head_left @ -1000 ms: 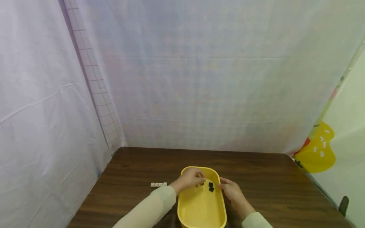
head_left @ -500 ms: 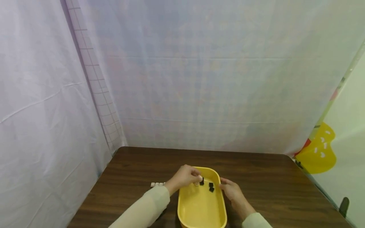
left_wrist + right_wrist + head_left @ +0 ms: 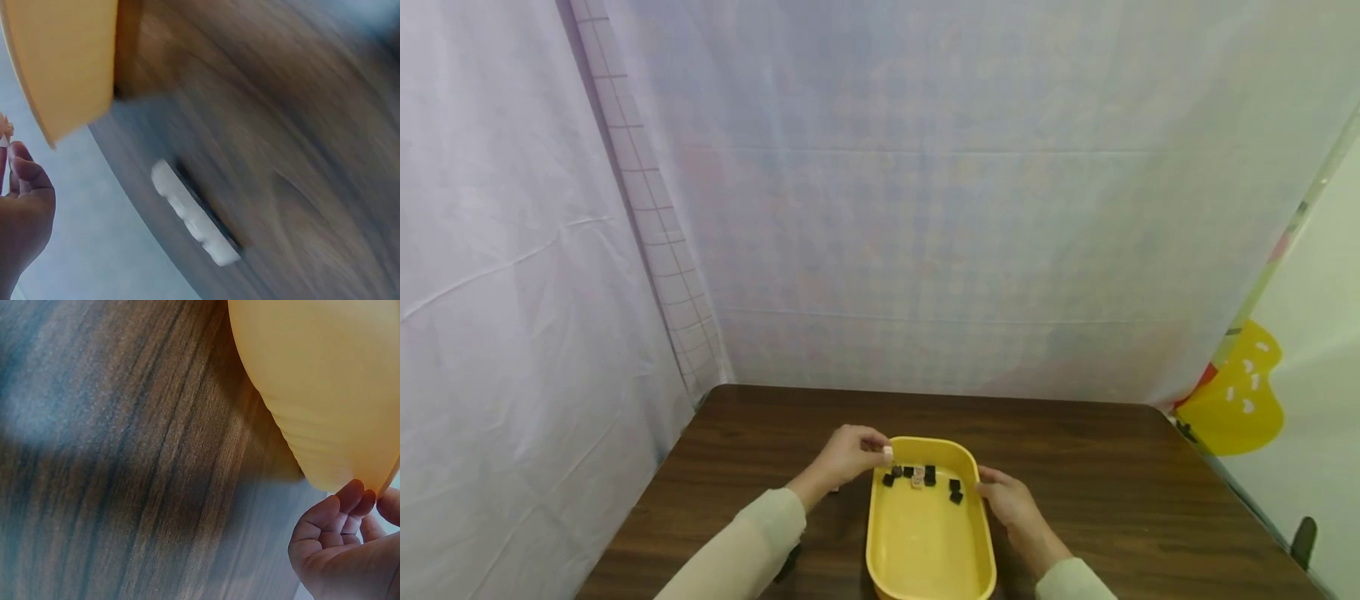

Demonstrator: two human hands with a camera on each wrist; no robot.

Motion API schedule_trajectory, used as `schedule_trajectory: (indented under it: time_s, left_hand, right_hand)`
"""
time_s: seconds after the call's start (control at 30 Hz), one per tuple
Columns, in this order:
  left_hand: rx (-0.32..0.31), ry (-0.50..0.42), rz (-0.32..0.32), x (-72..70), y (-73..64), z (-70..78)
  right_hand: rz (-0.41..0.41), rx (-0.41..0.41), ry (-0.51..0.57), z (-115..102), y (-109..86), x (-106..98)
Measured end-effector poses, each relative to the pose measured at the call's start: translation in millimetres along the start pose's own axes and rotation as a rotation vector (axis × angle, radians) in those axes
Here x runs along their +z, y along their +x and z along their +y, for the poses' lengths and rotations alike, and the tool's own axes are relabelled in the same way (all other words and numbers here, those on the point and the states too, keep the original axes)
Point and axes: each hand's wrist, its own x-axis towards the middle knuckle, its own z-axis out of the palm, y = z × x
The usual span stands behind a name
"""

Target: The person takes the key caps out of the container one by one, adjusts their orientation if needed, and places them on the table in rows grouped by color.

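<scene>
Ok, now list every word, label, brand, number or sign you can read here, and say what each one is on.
No text can be read in any view.
Light pieces in the yellow tray: faint reddish marks, too small to read.
Pale piece in the left hand: too small to tell.
White row on the table: blurred, no lettering visible.
Yellow decoration at right: pale marks, none readable as letters.

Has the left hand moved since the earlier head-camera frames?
Yes. The left hand has shifted leftward relative to the yellow bin, from over its inside to its left rim.
</scene>
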Motion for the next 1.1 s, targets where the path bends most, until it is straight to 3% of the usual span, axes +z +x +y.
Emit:
schedule_trajectory:
  time_s: [0.73,0.93,1.1]
  left_hand:
    - [-0.136,0.050,0.253,-76.6,-54.5,-63.0]
    - [-0.186,0.077,0.260,-89.8,-64.3,-74.3]
    - [-0.189,0.167,0.199,-94.7,-70.8,-86.5]
  right_hand:
    - [-0.025,0.026,0.037,-2,-1.5,-1]
    - [-0.022,-0.006,0.005,-3,-0.7,0]
    - [-0.015,-0.024,-0.046,-3,-0.7,-1]
